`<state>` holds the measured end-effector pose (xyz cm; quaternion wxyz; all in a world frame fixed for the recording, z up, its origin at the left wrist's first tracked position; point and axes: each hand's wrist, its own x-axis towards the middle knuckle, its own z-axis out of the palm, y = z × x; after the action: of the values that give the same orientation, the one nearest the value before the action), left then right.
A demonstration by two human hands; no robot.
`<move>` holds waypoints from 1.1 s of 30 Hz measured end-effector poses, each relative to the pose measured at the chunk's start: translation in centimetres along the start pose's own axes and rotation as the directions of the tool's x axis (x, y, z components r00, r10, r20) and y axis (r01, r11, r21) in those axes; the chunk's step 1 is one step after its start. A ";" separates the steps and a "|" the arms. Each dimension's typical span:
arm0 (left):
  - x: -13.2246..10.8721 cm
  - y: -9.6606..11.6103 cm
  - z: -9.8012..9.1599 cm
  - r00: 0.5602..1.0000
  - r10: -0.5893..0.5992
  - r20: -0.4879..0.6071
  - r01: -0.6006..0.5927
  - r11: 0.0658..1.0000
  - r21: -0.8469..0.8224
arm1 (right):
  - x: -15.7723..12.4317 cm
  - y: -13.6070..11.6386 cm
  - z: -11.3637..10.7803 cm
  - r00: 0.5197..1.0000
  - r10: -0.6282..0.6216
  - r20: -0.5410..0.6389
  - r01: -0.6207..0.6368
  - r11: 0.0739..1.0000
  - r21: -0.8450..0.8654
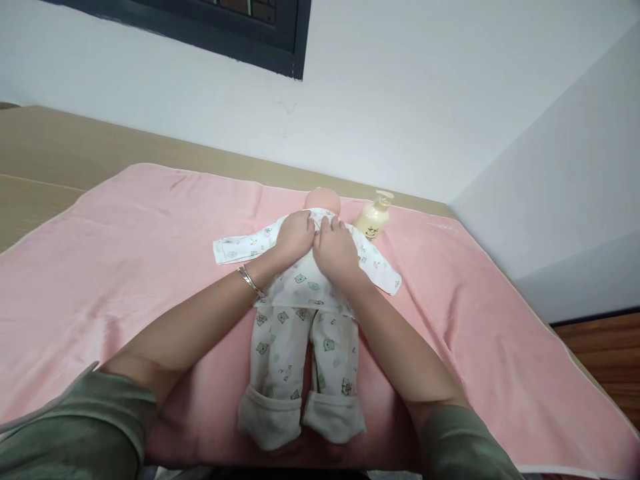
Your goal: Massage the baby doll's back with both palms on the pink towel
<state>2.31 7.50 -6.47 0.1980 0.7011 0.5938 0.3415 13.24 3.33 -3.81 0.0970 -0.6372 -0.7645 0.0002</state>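
A baby doll [323, 199] lies stretched out with its head away from me. It wears a white printed top [306, 283] and matching trousers [283, 343] with turned-up cuffs. My left hand [296, 237] rests on the upper part of the top, left of the middle. Beside it, my right hand [336, 248] lies on the same area with its fingers pointing toward the doll's head. Both hands look laid flat on the cloth, with nothing held. The doll's sleeves spread out to either side, and its face does not show.
A pink blanket [165, 247] covers most of the tan surface [100, 137]. A yellowish pump bottle [373, 217] stands just right of the doll's head. A white wall [390, 93] with a dark window frame [240, 37] rises behind; another wall is at right.
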 end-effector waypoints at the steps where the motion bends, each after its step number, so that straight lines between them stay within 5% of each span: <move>1: 0.4 -0.4 -0.1 1.000 -0.007 0.020 0.007 1.000 -0.005 | -0.3 -0.3 0.1 0.999 -0.039 -0.006 0.039 0.999 0.002; 4: 0.7 -0.9 0.0 0.992 0.092 0.082 -0.098 0.992 0.084 | 0.1 -0.1 0.2 0.997 -0.048 -0.053 0.052 0.995 0.079; 8: -0.7 -0.2 0.3 0.962 0.250 0.111 -0.271 0.928 0.255 | 2.2 2.0 0.2 0.991 0.132 -0.027 -0.124 0.973 0.195; 14: -2.1 0.7 0.3 0.982 0.185 0.037 -0.189 0.970 0.155 | 3.1 2.6 0.2 0.993 0.121 -0.014 -0.118 0.982 0.144; 23: -0.1 -0.7 -0.4 0.996 -0.022 0.085 0.016 0.997 0.072 | 1.1 0.7 0.2 0.999 0.038 -0.011 -0.037 0.991 0.130; 29: -2.7 1.4 0.2 0.989 0.137 0.061 -0.150 0.904 0.399 | 3.6 3.5 0.9 0.995 0.102 -0.016 -0.097 0.973 0.207; 33: -2.7 1.7 -0.2 0.986 0.139 0.097 -0.166 0.904 0.393 | 2.9 2.8 0.2 0.994 0.091 0.056 -0.092 0.996 0.018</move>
<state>3.17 4.51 -5.85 0.0428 0.7820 0.5875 0.2039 15.46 6.68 -3.88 0.0824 -0.6703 -0.7369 0.0302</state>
